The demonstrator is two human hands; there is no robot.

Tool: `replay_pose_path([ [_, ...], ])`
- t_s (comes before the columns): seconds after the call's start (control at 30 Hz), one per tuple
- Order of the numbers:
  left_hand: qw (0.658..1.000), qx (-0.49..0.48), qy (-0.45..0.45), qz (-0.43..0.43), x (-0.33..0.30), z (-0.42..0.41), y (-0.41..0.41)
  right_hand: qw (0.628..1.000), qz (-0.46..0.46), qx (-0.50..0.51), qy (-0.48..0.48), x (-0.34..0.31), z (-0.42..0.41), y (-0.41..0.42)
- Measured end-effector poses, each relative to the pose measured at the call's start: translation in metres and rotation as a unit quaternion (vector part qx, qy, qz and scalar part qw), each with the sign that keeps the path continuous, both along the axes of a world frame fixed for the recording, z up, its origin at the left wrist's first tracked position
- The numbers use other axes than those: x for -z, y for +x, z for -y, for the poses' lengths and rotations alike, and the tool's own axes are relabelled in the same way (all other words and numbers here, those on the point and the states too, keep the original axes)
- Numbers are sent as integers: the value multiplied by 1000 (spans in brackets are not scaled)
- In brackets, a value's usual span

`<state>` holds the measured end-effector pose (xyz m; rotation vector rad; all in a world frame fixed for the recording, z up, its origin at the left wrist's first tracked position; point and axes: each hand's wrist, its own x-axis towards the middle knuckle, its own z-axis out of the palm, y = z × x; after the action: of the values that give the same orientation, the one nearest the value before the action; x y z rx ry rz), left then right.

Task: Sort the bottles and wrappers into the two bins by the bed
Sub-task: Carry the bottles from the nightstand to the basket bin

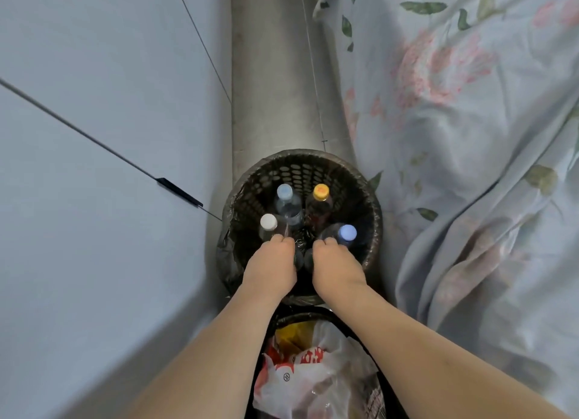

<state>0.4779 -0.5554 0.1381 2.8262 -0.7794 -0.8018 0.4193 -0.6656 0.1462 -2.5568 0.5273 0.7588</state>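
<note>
a: any writing you can read, left to right?

b: very little. the bottles carry no label i can make out. the white plastic bag (316,378) in the near bin (369,349) has red print and a small round mark, both too blurred to read. a yellow wrapper (293,335) shows behind it.

a: what stands around?

b: on the left, pale cupboard doors (94,105) with a dark handle (179,192). then a strip of grey floor (272,73), and the far bin (371,205), a black perforated basket with a dark liner (227,252). the bed (470,136), under a floral sheet, fills the right and touches that bin.

a: the bottles?

b: four stand upright in the far bin: white cap (268,221), pale blue cap (284,191), orange cap (321,191), blue cap (347,232).

a: and the hands' grip?

b: the left hand (271,268) reaches into the bin with fingers curled down beside the white-capped bottle; the right hand (336,268) does likewise next to the blue-capped one. whether either holds a bottle or the liner, i cannot tell; the fingertips are hidden. the forearms cover the near rim, and the near bin is cut off at the bottom edge.
</note>
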Motion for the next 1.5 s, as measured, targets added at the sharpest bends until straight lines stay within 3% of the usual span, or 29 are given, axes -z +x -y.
replay_pose_path([
  [0.2, 1000, -1, 8, 2, -24, -4, 0, 1000, 21, 5, 12, -38, 12, -4],
  [0.4, 999, -7, -31, 42, -135, 9, 5, 994, 101, 40, -6, -166, 50, -20],
  [0.5, 996, 0, -59, 67, -235, 29, 7, 992, 113, 51, -20, -269, 71, -28],
  [0.77, 970, -9, -197, 144, -604, 75, -67, 968, 235, 31, -82, -626, 113, -110],
  [0.9, 942, 37, -275, 189, -705, 89, -129, 950, 289, 44, -109, -736, 115, -167],
  [1.1, 914, 113, -310, 234, -758, 102, -154, 918, 348, 119, -147, -797, 114, -229],
  [1.27, 907, 172, -309, 227, -780, 115, -157, 901, 344, 215, -154, -809, 109, -275],
  [1.5, 859, 317, -349, 197, -792, 170, -225, 852, 323, 363, -193, -820, 106, -378],
])
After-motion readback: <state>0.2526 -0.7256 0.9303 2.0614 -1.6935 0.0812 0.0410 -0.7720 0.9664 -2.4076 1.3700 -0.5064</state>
